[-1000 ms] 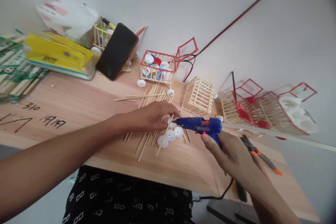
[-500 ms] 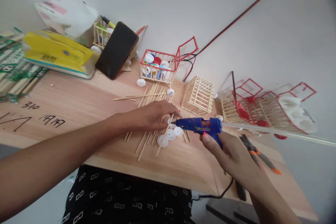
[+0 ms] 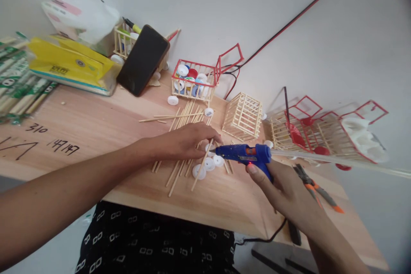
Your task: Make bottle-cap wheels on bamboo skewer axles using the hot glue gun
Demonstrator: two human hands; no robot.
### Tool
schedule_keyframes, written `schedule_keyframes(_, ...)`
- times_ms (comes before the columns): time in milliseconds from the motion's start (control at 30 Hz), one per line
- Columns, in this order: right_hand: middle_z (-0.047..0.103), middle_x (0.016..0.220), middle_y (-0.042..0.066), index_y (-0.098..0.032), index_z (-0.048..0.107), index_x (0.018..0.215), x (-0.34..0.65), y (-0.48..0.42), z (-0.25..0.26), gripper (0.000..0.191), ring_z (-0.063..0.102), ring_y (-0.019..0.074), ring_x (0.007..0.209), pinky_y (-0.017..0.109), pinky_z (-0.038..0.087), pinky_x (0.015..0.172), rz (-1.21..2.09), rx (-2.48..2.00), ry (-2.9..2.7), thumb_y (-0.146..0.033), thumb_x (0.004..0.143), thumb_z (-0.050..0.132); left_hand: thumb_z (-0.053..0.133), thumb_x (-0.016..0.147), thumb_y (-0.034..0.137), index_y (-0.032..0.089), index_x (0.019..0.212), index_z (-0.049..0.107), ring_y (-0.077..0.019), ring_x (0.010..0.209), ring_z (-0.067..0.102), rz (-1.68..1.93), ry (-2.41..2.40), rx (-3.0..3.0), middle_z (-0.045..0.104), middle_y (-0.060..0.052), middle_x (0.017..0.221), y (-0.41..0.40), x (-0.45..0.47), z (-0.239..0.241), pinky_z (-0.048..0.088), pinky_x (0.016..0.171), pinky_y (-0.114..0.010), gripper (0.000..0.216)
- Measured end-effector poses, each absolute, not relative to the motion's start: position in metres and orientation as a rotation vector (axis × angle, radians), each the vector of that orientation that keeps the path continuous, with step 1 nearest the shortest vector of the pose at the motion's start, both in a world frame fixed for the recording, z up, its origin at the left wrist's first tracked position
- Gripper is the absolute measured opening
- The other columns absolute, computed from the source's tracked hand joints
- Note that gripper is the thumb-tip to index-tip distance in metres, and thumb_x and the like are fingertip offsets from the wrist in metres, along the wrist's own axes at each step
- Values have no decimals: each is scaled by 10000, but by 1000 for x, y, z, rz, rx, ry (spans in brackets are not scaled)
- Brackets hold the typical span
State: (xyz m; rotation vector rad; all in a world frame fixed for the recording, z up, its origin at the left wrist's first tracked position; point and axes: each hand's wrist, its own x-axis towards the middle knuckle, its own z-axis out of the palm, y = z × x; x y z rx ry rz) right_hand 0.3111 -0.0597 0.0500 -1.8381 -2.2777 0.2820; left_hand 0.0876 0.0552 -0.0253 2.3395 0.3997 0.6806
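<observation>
My left hand (image 3: 189,137) is closed in a pinch on a thin wooden stick (image 3: 201,169), above a pile of loose sticks (image 3: 175,180). A blue hot glue gun (image 3: 237,153) is gripped in my right hand (image 3: 285,188), its red light lit and a long clear glue stick (image 3: 321,157) running out of its back. The nozzle points left and meets the held stick just by my left fingertips; whether it touches is too small to tell. Below the nozzle lie several white bottle caps (image 3: 209,164), partly behind the stick.
Behind stand a stick cart (image 3: 194,90) full of caps, a plain stick crate (image 3: 242,115) and red-trimmed carts (image 3: 297,130). Pliers (image 3: 316,188) lie to the right. A phone (image 3: 143,61), a yellow packet (image 3: 72,66) and bagged sticks (image 3: 24,90) occupy the left.
</observation>
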Motion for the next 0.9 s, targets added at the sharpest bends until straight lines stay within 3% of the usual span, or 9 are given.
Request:
schedule_keyframes(600,466,509,-33,-191,494,678,306,-58,54,348,422,108,455,228,284,436,220,-1804,-2306,-433,920,433,575,776,81,206,1153,550,-186,1054,547,682,386,2331,623,-56,1100,55,88,-26,393,932,-315,398)
schedule_keyframes(900,436,487,-36,-201,429,610,307,-58,53,387,408,99,435,223,252,416,202,-1799,-2308,-439,914,440,582,767,72,216,1162,547,-184,1056,542,690,371,2332,617,-51,1109,56,88,-29,387,936,-316,422)
